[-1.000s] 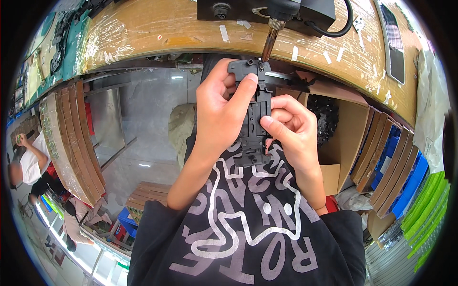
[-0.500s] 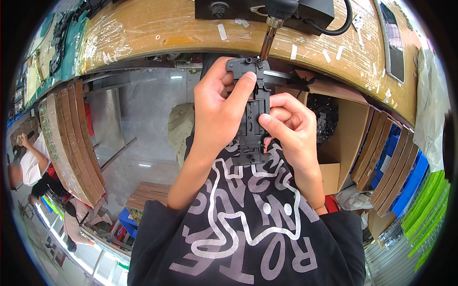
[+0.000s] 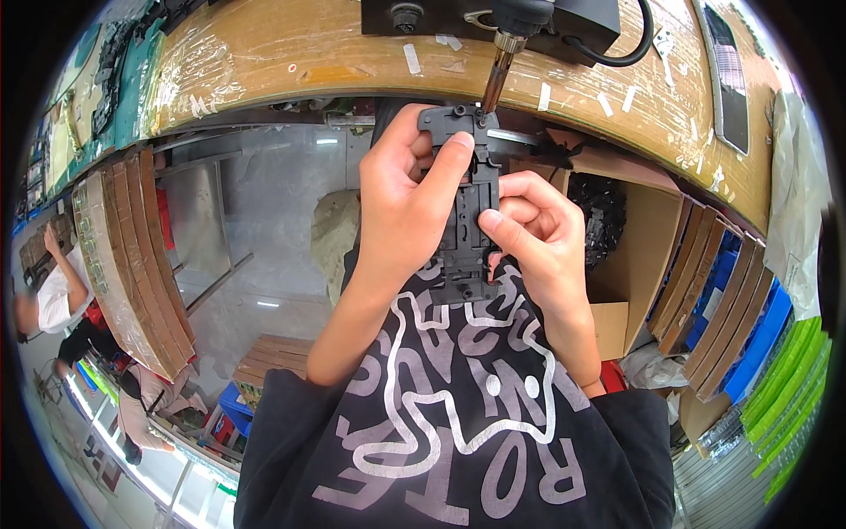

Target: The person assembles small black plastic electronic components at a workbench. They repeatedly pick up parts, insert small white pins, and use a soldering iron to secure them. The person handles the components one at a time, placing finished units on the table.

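Gripping a black plastic frame part [image 3: 465,207] at upper centre, the left hand [image 3: 407,207] wraps fingers [image 3: 445,163] round its top while the right hand [image 3: 538,234] pinches its right edge. A mounted screwdriver bit [image 3: 493,84] meets its top corner, under the wooden table [image 3: 264,53]; a cardboard box [image 3: 630,251] sits right.

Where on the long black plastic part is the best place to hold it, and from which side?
Hold the black plastic part along its narrow middle, coming in from both long edges as the left hand and right hand do. That leaves the top end free under the screwdriver bit.
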The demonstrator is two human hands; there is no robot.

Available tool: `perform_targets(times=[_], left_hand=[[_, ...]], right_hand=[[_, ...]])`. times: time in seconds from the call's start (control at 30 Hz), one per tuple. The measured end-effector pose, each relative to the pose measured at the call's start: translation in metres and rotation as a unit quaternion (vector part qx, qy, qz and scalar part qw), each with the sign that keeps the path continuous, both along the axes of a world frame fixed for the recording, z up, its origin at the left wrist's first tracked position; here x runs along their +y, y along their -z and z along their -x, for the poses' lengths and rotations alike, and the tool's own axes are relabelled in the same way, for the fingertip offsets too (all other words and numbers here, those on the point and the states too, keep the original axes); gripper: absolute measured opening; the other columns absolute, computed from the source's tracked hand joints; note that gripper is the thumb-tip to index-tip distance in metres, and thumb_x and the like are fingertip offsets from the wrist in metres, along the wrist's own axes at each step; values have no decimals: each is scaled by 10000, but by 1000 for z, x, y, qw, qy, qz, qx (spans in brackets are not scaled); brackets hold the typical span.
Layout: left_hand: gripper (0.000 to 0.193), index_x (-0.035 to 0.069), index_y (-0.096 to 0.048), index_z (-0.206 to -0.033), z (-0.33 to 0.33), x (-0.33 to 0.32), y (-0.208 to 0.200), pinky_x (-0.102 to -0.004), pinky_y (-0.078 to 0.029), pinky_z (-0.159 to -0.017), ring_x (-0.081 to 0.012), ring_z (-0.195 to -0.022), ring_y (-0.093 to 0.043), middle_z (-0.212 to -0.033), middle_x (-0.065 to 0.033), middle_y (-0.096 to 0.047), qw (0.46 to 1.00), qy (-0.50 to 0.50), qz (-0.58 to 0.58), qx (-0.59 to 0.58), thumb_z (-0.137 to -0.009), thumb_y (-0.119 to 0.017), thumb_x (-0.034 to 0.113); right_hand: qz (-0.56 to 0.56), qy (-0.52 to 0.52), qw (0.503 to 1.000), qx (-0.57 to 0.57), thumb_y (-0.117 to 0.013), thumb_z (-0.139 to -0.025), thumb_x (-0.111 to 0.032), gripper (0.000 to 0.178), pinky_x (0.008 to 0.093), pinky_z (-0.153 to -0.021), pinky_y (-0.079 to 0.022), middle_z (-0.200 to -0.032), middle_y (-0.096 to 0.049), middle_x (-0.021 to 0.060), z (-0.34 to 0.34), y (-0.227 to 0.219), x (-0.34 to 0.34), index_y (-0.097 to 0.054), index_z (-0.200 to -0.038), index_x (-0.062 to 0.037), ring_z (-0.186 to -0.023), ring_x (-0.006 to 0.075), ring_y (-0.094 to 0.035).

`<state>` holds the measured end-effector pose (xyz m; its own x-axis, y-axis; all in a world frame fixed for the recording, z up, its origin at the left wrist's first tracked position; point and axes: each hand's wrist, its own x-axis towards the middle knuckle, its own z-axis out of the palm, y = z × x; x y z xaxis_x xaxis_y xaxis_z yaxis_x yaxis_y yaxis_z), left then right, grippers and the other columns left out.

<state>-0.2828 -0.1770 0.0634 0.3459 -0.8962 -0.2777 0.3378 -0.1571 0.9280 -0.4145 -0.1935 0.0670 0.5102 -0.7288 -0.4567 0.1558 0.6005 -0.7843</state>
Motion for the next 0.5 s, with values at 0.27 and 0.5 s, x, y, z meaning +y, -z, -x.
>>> perform_targets(times=[0.27,0.5], left_hand=[[118,-6,-490,-892,5,9,2,-176,-399,-547,-40,-643,-489,-735,-26,-550,1000,4,-15,-10,-793,-509,57],[120,-6,-488,-892,5,9,-4,-182,-405,-555,-44,-645,-495,-740,-36,-552,1000,1,-10,-5,-794,-508,61]], right_hand=[[0,-6,1000,13,-564,-756,13,170,204,-416,-437,-635,-568,61,6,3,8,-498,-904,63,-483,94,-537],[6,-11,1000,5,-558,-756,22,169,203,-417,-439,-642,-572,67,6,-5,7,-499,-909,66,-483,97,-540]])
